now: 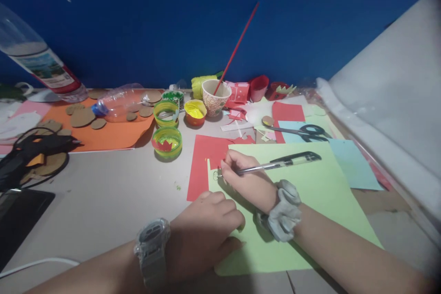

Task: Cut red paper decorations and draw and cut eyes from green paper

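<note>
The right hand (pixel 251 179) pinches a slim clear-barrelled pen with a black clipped cap (pixel 265 166), its tip beside a small dark outline drawing (pixel 216 175) just left of the fingers. Under this hand lies a large rectangular light-green paper sheet (pixel 306 220). The left hand (pixel 210 225) rests palm-down on the sheet's left edge, fingers loosely bent, thumb apart. Beyond the left hand, a flat red paper piece (pixel 198 170) shows; beyond the right, black-handled metal scissors (pixel 312 133).

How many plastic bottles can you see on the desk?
2: a labelled bottle at the back left, and a blue-capped bottle lying on the orange paper. Others may be hidden.
</note>
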Motion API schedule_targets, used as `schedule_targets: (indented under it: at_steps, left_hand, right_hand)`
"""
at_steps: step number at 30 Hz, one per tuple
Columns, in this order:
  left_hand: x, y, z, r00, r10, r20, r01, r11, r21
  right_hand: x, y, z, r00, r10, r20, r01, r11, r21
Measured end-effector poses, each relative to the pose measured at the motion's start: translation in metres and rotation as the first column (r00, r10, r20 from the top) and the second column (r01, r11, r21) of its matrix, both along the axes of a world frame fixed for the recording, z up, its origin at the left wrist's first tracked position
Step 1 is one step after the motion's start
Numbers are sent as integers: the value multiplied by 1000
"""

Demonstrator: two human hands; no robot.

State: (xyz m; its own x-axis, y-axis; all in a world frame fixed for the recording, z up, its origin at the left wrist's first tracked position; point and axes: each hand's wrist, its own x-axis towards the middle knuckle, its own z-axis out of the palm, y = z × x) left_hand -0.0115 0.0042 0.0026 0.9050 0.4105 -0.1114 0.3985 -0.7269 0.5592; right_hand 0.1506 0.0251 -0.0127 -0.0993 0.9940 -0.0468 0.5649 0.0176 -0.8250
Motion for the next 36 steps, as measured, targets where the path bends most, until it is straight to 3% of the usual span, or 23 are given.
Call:
schedule_targets:
  at_steps: [36]
  left_hand:
    - [0,1,-3,999,-22,36,22,1000,4]
  right_hand:
    - [1,1,-1,1000,11,17,-11,1000,8]
